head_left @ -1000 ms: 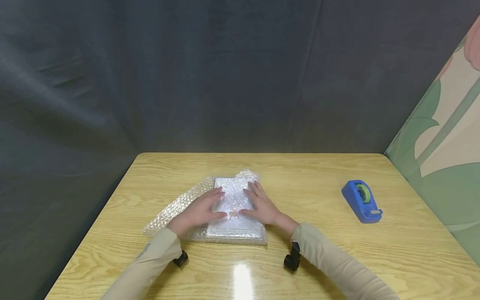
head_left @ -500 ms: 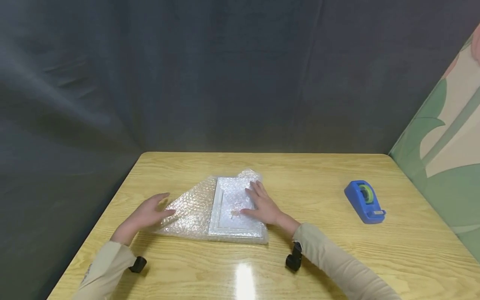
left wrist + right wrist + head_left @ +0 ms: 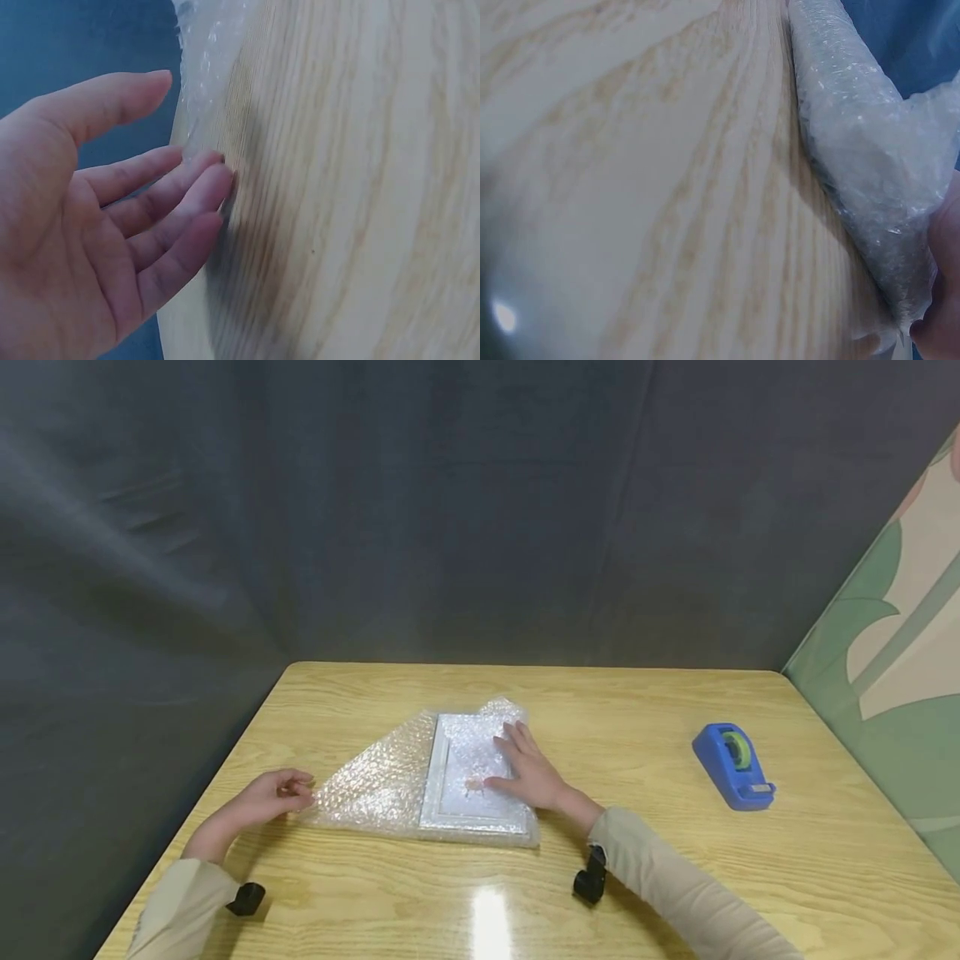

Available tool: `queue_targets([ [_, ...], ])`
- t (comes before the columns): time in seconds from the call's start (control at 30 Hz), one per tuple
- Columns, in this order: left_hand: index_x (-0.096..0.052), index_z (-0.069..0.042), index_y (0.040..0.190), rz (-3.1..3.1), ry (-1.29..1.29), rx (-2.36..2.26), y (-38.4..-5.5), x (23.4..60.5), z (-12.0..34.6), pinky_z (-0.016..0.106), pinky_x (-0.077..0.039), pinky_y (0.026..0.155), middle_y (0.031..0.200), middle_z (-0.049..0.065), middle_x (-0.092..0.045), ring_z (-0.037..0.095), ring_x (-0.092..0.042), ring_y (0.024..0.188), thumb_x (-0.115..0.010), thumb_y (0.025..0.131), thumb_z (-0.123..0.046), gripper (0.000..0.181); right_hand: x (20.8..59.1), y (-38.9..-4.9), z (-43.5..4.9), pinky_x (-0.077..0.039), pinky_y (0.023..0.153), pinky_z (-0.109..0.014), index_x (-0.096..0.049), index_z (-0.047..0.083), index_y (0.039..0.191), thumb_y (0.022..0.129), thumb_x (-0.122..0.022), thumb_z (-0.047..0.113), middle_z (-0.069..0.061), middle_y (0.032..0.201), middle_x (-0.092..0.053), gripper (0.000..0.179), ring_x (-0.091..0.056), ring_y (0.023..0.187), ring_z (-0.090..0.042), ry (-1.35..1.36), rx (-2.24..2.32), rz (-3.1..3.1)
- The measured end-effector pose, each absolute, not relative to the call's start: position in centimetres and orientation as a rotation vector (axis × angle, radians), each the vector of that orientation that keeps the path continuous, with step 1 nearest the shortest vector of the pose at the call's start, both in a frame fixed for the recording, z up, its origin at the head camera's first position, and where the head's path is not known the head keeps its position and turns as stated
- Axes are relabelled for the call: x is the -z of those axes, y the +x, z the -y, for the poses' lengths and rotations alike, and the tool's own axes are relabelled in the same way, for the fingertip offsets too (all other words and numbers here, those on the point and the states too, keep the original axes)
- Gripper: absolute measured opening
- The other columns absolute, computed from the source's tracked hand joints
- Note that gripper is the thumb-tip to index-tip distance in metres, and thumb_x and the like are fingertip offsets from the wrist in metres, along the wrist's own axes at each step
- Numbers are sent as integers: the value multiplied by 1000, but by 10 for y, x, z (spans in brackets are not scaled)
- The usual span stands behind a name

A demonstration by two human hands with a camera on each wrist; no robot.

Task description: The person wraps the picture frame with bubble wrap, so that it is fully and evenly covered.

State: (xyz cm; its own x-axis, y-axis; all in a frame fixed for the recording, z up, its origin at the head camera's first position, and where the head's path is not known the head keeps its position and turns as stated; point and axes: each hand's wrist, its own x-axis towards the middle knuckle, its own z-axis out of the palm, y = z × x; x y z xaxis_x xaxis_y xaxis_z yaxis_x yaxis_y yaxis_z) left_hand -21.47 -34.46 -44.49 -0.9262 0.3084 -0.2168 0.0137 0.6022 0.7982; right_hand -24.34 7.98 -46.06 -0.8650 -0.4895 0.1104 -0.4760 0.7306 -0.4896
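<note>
A: Where is the picture frame (image 3: 468,814)?

B: Near the middle of the wooden table (image 3: 637,718), lying flat. White border, small orange-brown motif on its face.

A: And the bubble wrap (image 3: 378,781)?

B: Folded round the frame's right edge, glossy over the upper right of the face. A flap runs out to the left and narrows to a point. Whether a layer covers the whole face, I cannot tell.

A: Right hand (image 3: 531,777)?

B: Laid on the wrapped frame's right side, fingers spread, thumb pointing inward near the motif. It rests there without gripping. The right wrist view catches only a sliver of it, beside the crinkled wrap.

A: Left hand (image 3: 264,799)?

B: At the flap's pointed end. The left wrist view shows the thumb well apart from the fingers, which are slightly bent, tips at the wrap's edge. It has hold of nothing.

A: Wrists?

B: Beige sleeves (image 3: 663,872) on both, a black device (image 3: 246,899) under the left and another under the right.

A: Farther out?

B: Blue tape dispenser (image 3: 723,768) with a green tape roll (image 3: 737,749), well apart on the right. Dark curtain (image 3: 465,527) behind; flower-patterned wall (image 3: 911,652) at right.
</note>
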Motion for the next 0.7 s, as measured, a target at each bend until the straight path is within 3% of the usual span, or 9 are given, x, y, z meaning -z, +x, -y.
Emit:
queue_targets([
  [0.17,-45,16,116,-2341,251,-1320,-213,445,348,27,-49,55,82,3,-57,12,-54,66,-60,85,-11,44,460,-243,-80,-11,108,-52,-34,-2,137,84,-60,41,-22,148,-11,73,0,136,-38,-799,811,-2898],
  [0.53,-46,15,118,-2283,275,-1507,-216,416,335,31,-55,70,87,1,-60,11,-61,74,-59,88,-15,44,461,-243,-80,-10,109,-52,-35,-3,137,85,-59,40,-23,148,-12,72,0,136,-38,-791,825,-2901],
  [0.7,-52,9,114,-2258,330,-1645,-221,403,310,29,-54,71,84,-4,-63,9,-61,75,-58,89,-14,34,460,-242,-80,-10,108,-53,-35,-3,137,84,-59,41,-22,148,-11,72,1,136,-38,-787,840,-2897],
])
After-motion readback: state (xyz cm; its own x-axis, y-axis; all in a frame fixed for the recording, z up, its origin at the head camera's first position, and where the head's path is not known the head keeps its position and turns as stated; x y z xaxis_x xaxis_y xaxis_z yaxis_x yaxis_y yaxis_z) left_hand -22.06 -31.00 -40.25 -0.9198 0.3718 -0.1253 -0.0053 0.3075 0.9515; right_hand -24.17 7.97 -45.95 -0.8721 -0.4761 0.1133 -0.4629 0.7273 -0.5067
